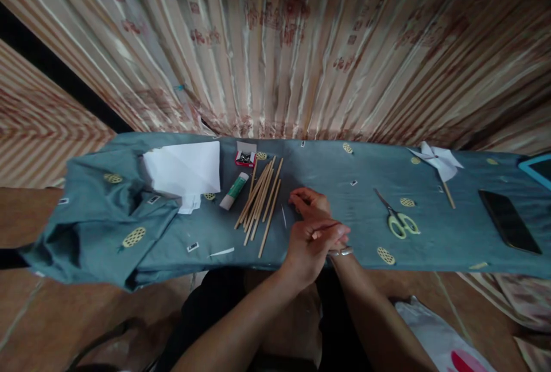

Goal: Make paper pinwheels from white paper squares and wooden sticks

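My left hand (307,245) crosses over my right wrist, thumb and fingers closed just above the metal bracelet (341,251) there. What lies between its fingertips, if anything, is hidden. Beyond it, my right hand (313,202) hangs low over the cloth with its fingers curled together, and no object shows in them. Just left of it is a thin white paper sliver (283,216). A loose bundle of wooden sticks (260,200) lies further left. Beside the sticks are a glue stick (234,191) and an open small red box (245,157) of dark metal pieces.
White paper sheets (185,168) lie on the left of the green tablecloth (318,159), near its bunched folds. To the right are green-handled scissors (398,220), a white paper pinwheel (439,161) on a stick, a dark phone (509,221) and a blue-edged device (538,168). Curtains (279,45) hang behind.
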Available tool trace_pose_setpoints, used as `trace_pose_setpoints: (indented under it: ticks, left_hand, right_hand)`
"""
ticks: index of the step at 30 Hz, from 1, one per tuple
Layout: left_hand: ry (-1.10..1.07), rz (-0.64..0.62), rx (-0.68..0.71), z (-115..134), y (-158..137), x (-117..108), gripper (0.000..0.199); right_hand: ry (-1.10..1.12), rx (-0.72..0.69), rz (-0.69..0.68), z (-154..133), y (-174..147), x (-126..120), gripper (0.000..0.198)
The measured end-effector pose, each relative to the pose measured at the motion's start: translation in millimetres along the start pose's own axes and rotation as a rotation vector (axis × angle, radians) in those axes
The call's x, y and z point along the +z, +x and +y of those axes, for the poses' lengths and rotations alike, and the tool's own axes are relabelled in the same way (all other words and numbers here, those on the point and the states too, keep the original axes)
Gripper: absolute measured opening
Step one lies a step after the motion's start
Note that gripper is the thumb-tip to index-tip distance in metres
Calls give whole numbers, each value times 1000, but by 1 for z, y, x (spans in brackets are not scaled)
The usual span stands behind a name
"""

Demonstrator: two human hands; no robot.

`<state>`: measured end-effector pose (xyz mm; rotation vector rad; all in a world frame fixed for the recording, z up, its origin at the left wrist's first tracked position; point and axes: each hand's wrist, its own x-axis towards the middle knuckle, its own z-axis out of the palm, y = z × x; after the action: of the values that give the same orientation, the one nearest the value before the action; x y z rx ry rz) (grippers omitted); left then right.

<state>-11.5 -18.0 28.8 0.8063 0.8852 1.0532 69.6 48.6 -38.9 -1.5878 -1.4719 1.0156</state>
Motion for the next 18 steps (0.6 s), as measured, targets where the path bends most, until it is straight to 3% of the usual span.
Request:
trace_pose_setpoints:
  ticks: [6, 12, 15, 18]
  left_hand:
    - [37, 27, 7, 5, -1, -9, 18]
    - [33, 54, 21, 8, -1, -23, 20]
    - [29, 73, 64, 8, -2, -30, 21]
    - [11, 127, 146, 9, 1, -41, 17]
  right_hand:
    - [-52, -64, 8, -7, 4, 12, 17]
    - [-27, -87, 9, -6, 11, 19, 24]
    - [15, -91, 45, -3, 15, 19, 30]
    - [50, -109, 132, -21, 17, 12, 29]
